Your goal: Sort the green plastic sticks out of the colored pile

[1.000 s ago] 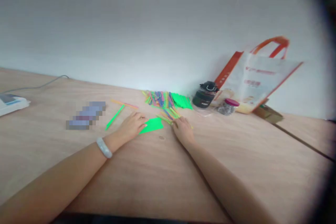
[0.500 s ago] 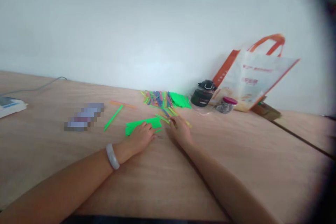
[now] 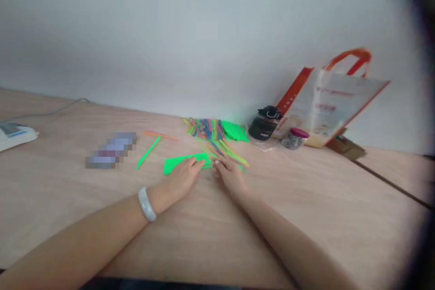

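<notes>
A stack of bright green paper strips [image 3: 172,165] lies on the table under my left hand [image 3: 186,173]. That hand is closed over the stack's right part, its thumb and index finger together near the end. Close by on the right, my right hand [image 3: 230,175] is pinched at the end of a thin green strip [image 3: 206,167] that runs towards my left hand. Loose yellow, orange and blue strips [image 3: 227,152] fan out just behind my right fingers. Farther back lie a pile of multicoloured strips [image 3: 207,128] and another batch of green strips [image 3: 235,131].
Left of my hands are a green strip [image 3: 148,152], an orange strip [image 3: 160,135] and a blurred-out flat object [image 3: 112,150]. At the right stand a black-lidded bottle [image 3: 263,124], a pink-lidded jar [image 3: 294,138] and a white-and-orange bag [image 3: 335,104]. A white device [image 3: 16,137] sits far left.
My right hand has come slightly lower and nearer my left hand, from the loose coloured strips to the green strip's end. The left hand stays on the stack. The view shifted slightly.
</notes>
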Tool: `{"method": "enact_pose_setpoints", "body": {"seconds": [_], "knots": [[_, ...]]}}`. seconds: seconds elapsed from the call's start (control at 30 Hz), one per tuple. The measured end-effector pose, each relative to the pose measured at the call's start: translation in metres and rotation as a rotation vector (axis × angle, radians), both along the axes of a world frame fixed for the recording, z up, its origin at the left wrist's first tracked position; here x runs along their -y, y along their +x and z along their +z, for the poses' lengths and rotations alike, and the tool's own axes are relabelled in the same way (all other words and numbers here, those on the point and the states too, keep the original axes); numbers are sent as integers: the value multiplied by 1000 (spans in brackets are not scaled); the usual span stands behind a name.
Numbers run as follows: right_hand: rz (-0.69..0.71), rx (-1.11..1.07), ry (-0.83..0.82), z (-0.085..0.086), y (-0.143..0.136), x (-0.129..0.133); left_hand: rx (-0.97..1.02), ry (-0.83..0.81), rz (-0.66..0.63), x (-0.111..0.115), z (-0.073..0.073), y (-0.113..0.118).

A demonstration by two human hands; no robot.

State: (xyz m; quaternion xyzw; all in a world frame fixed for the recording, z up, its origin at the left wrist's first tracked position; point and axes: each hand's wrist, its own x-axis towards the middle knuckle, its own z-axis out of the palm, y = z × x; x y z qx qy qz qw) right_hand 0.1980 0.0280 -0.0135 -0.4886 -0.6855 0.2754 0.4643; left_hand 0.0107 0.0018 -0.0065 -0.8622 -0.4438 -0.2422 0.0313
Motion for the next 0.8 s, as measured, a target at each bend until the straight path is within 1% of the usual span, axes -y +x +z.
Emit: {"method": "enact_pose_setpoints", "body": {"seconds": [0.07, 0.13, 0.23, 0.37, 0.57, 0.67, 0.8], "knots": [[41, -103, -104, 1, -4, 3, 1, -16, 7, 1, 1, 0], [50, -160, -145, 1, -7, 5, 1, -33, 6, 1, 2, -1], [65, -155, -121, -1, -9, 6, 9, -52, 0, 2, 3, -1], [62, -91, -115, -2, -8, 5, 13, -63, 4, 2, 3, -2], [45, 19, -70, 3, -8, 9, -4, -34, 12, 2, 0, -3], [43, 75, -13, 6, -9, 12, -30, -41, 25, 2, 0, -3], [85, 121, 72, 6, -10, 15, -27, -57, 35, 2, 0, -4]]}}
